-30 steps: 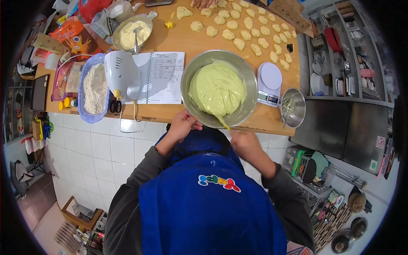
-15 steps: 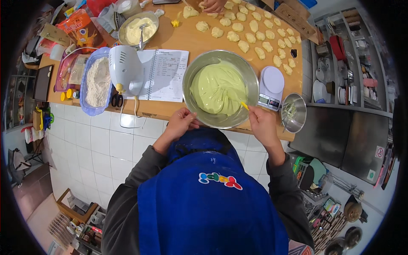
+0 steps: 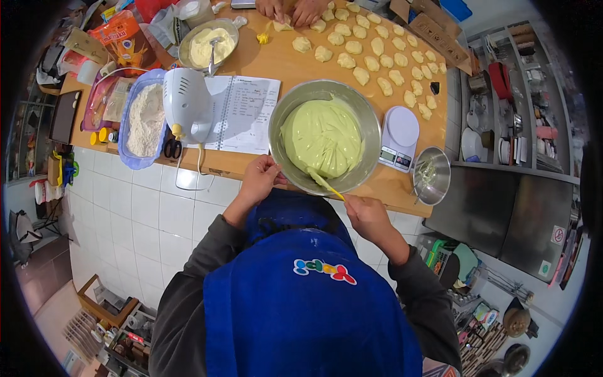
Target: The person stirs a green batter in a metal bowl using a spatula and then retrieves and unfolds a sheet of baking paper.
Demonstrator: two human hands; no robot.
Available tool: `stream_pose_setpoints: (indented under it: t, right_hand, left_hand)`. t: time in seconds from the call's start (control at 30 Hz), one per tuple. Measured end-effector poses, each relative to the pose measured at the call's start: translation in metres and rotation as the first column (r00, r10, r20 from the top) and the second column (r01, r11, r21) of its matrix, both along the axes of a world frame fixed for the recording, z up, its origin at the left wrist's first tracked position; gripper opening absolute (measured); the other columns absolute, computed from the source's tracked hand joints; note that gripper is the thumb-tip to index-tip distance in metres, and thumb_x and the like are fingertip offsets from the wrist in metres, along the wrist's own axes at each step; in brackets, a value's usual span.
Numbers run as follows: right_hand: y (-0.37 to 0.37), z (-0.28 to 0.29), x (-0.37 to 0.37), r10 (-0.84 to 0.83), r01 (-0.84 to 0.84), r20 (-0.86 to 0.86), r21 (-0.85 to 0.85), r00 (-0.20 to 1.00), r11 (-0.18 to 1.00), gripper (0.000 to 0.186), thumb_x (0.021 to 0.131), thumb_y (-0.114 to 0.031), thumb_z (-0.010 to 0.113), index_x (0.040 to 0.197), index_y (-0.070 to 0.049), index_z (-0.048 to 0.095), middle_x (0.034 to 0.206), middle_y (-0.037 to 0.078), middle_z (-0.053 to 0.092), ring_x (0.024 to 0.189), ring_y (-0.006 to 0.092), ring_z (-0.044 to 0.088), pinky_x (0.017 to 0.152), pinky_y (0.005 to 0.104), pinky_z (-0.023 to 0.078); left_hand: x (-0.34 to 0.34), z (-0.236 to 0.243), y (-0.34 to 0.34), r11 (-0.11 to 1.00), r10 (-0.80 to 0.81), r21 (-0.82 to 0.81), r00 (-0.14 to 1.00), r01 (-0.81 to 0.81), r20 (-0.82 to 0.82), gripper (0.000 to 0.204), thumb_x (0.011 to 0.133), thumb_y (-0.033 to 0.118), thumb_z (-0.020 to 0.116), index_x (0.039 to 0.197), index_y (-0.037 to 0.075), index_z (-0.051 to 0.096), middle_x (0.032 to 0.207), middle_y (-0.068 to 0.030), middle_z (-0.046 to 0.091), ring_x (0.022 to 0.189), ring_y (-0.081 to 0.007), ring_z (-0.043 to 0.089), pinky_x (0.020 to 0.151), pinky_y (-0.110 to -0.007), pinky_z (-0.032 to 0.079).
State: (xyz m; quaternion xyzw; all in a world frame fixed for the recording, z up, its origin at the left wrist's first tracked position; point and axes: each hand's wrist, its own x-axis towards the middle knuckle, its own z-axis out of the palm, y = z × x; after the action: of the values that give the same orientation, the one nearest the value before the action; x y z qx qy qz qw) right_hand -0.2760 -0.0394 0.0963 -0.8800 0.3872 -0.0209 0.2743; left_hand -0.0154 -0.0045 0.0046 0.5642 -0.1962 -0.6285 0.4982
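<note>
A large metal bowl (image 3: pixel 370 113) of smooth pale green batter (image 3: pixel 320 135) stands at the table's near edge. At the bowl's near left side, my left hand (image 3: pixel 260 180) has its fingers closed on the rim. My right hand (image 3: pixel 369 218) grips the handle end of a yellow spatula (image 3: pixel 325 185). The spatula slants over the near rim, and its batter-coated head meets the near edge of the batter. An open notebook (image 3: pixel 245 116) lies left of the bowl, and a white kitchen scale (image 3: pixel 400 135) sits to its right.
Rows of dough pieces (image 3: pixel 361 76) cover the far right of the table, where another person's hands (image 3: pixel 292 11) work. A hand mixer (image 3: pixel 186 103), a tub of flour (image 3: pixel 144 122) and a bowl of cream-coloured mixture (image 3: pixel 210 47) stand left. A small metal bowl (image 3: pixel 433 179) is at the right edge.
My right hand has moved left and nearer to me, bringing the spatula from the bowl's right side to its near rim. My left hand stays at the rim. The other person's hands have shifted left.
</note>
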Motion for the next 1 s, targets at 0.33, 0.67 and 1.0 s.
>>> stream_pose_setpoints:
  t: [0.33,0.67,1.0]
  right_hand:
    - [-0.042,0.012,-0.040,0.181,-0.230,-0.254,-0.179,0.950,0.957,0.007,0.072,-0.008,0.051,0.078,-0.004,0.053,0.055,0.012,0.054,0.052,0.0307,0.056,0.047,0.0417,0.043]
    - [-0.111,0.016,-0.063,0.256,-0.361,-0.334,-0.304,0.907,0.882,0.018,0.072,-0.007,0.053,0.087,-0.005,0.062,0.060,0.011,0.055,0.056,0.0280,0.057,0.049,0.0397,0.044]
    - [-0.128,0.045,-0.011,0.261,-0.268,-0.072,-0.388,0.963,0.882,0.019,0.074,-0.007,0.055,0.091,-0.006,0.063,0.061,0.009,0.054,0.058,0.0262,0.056,0.051,0.0376,0.044]
  left_hand:
    - [0.026,-0.003,-0.027,0.996,-0.079,-0.021,0.958,0.088,0.276,0.009,0.083,0.003,0.050,0.076,-0.002,0.051,0.064,-0.0070,0.056,0.053,-0.0134,0.059,0.050,-0.025,0.050]
    - [0.039,-0.001,-0.054,0.973,-0.149,-0.045,0.764,0.227,0.628,0.011,0.080,0.008,0.054,0.079,-0.003,0.054,0.062,-0.0127,0.060,0.053,-0.0199,0.061,0.052,-0.031,0.048]
    - [0.024,0.008,-0.045,0.993,0.043,-0.108,0.690,0.051,0.722,0.021,0.084,0.018,0.056,0.091,-0.002,0.059,0.065,-0.0165,0.062,0.056,-0.0272,0.061,0.053,-0.034,0.046]
